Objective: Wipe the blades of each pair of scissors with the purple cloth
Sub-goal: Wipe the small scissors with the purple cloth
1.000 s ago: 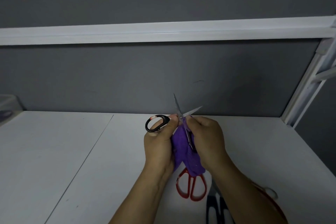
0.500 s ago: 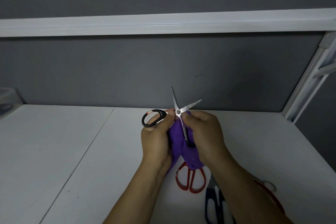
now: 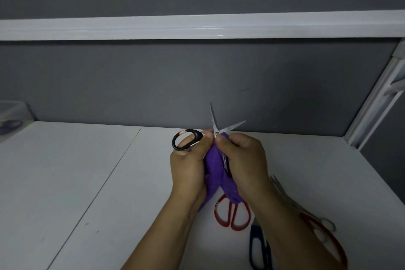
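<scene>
Head view: mid-wipe on the black-handled scissors, held up above the white table towards its far edge. Left hand curled round the scissors just behind the pivot, one black loop sticking out to the left. Right hand pinching the purple cloth up against the pivot, the rest of the cloth hanging between the two palms. Blades splayed in a V, both bare above the cloth, so probably at the base of a stroke. Down on the table near the wrists: red-handled scissors, dark blue-handled scissors beside them, and a larger red-handled pair partly hidden by the right forearm. No telling whether already wiped or waiting; likely more left to do.
</scene>
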